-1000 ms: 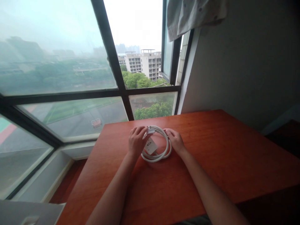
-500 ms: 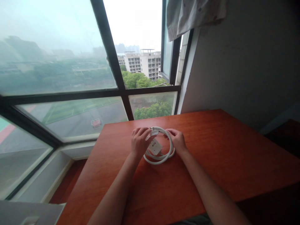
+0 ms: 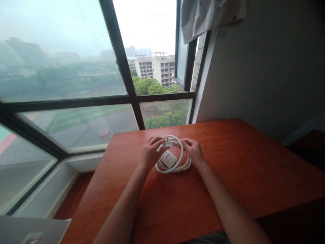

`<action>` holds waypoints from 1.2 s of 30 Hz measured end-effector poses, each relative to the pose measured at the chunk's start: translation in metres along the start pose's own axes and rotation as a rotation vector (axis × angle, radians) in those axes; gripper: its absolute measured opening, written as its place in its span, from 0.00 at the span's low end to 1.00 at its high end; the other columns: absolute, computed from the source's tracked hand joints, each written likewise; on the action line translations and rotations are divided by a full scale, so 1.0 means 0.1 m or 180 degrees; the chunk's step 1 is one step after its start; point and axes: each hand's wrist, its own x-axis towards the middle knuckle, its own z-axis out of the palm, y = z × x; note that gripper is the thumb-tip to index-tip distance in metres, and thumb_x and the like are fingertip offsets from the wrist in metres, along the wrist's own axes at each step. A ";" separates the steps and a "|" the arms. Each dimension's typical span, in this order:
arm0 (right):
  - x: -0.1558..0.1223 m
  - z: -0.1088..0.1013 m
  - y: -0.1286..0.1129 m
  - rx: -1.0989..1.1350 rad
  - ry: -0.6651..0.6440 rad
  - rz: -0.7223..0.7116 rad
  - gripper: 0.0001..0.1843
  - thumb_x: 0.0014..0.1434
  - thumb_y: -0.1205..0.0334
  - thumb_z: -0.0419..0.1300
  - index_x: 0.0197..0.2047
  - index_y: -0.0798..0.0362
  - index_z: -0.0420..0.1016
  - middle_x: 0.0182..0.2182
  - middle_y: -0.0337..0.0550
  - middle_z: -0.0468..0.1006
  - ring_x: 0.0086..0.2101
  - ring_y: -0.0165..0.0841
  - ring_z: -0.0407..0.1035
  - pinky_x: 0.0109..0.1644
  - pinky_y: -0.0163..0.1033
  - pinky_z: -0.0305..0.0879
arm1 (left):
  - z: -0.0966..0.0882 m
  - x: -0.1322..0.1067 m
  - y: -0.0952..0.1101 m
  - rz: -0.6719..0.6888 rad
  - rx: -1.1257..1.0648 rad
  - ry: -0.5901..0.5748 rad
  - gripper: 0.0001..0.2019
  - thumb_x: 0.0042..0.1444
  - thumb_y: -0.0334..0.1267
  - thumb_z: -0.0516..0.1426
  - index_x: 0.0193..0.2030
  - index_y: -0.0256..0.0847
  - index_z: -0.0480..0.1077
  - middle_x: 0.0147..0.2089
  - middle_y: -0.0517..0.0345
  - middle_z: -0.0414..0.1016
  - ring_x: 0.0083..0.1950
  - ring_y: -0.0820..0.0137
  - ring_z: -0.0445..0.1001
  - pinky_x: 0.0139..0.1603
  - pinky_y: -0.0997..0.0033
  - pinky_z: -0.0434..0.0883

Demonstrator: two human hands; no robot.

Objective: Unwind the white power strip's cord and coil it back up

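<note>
Raised since a second ago: coil (image 3: 166,170), far edge off desk (image 3: 241,159). Left fingers (image 3: 154,144) pinched on plug (image 3: 167,144), right fingers (image 3: 186,144) closed on coil, keeping it gathered; socket (image 3: 168,158) between.

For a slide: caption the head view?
Left hand and right hand grip a coiled white cable on a wooden table.

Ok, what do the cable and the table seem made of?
Cable: white plastic or rubber sheath, smooth, slightly glossy; it bends in soft loops. Table: reddish-brown wood or wood-look laminate, satin; faint grain and soft window sheen, solid or veneer unclear.
</note>
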 end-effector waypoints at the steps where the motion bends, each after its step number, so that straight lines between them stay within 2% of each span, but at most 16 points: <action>1: 0.00 0.00 0.01 -0.0019 0.0008 -0.0006 0.19 0.50 0.48 0.64 0.36 0.55 0.81 0.29 0.45 0.81 0.28 0.35 0.72 0.33 0.38 0.68 | 0.00 0.00 0.01 0.0012 0.0075 0.0003 0.11 0.55 0.44 0.61 0.41 0.42 0.74 0.42 0.51 0.76 0.43 0.64 0.72 0.47 0.63 0.69; 6: 0.00 0.00 0.00 -0.0154 0.0010 -0.0066 0.20 0.50 0.47 0.64 0.36 0.56 0.81 0.30 0.46 0.81 0.29 0.36 0.73 0.33 0.38 0.69 | 0.00 -0.02 0.05 0.0045 0.0210 0.0020 0.10 0.57 0.44 0.59 0.42 0.42 0.74 0.43 0.51 0.76 0.44 0.65 0.72 0.47 0.65 0.70; 13: 0.01 -0.02 0.00 -0.0005 0.0024 0.0124 0.21 0.51 0.46 0.63 0.37 0.56 0.80 0.29 0.45 0.80 0.28 0.34 0.73 0.30 0.36 0.68 | 0.01 -0.02 0.16 0.0380 0.0511 -0.0111 0.09 0.58 0.43 0.59 0.43 0.43 0.75 0.41 0.53 0.77 0.43 0.65 0.73 0.47 0.65 0.69; 20: 0.02 -0.02 0.02 -0.0034 0.0161 0.0061 0.21 0.51 0.46 0.63 0.38 0.56 0.80 0.31 0.47 0.81 0.30 0.35 0.75 0.30 0.36 0.68 | 0.02 -0.01 0.20 0.0189 0.0208 -0.0120 0.10 0.57 0.44 0.59 0.42 0.43 0.74 0.40 0.53 0.76 0.43 0.66 0.73 0.45 0.68 0.69; 26: 0.04 -0.04 0.06 -0.0210 0.0160 0.0055 0.22 0.51 0.44 0.63 0.39 0.55 0.80 0.32 0.47 0.82 0.31 0.37 0.76 0.30 0.36 0.70 | 0.03 -0.01 0.20 0.0090 0.0030 -0.0170 0.08 0.56 0.44 0.60 0.36 0.42 0.73 0.38 0.54 0.76 0.40 0.67 0.73 0.42 0.68 0.70; 32: 0.07 -0.12 0.07 -0.0357 0.0269 -0.0001 0.22 0.50 0.44 0.63 0.36 0.55 0.79 0.29 0.46 0.81 0.29 0.37 0.75 0.33 0.39 0.72 | 0.03 0.01 0.24 0.0372 0.0022 -0.0507 0.07 0.55 0.43 0.61 0.33 0.43 0.72 0.37 0.54 0.75 0.39 0.68 0.73 0.40 0.69 0.70; 36: 0.08 -0.15 0.02 -0.0343 0.0121 0.0000 0.21 0.50 0.44 0.63 0.35 0.56 0.79 0.27 0.46 0.80 0.27 0.36 0.74 0.32 0.39 0.71 | 0.03 0.02 0.28 0.0467 0.0173 -0.0645 0.08 0.57 0.44 0.58 0.36 0.43 0.72 0.39 0.53 0.76 0.41 0.66 0.73 0.42 0.68 0.70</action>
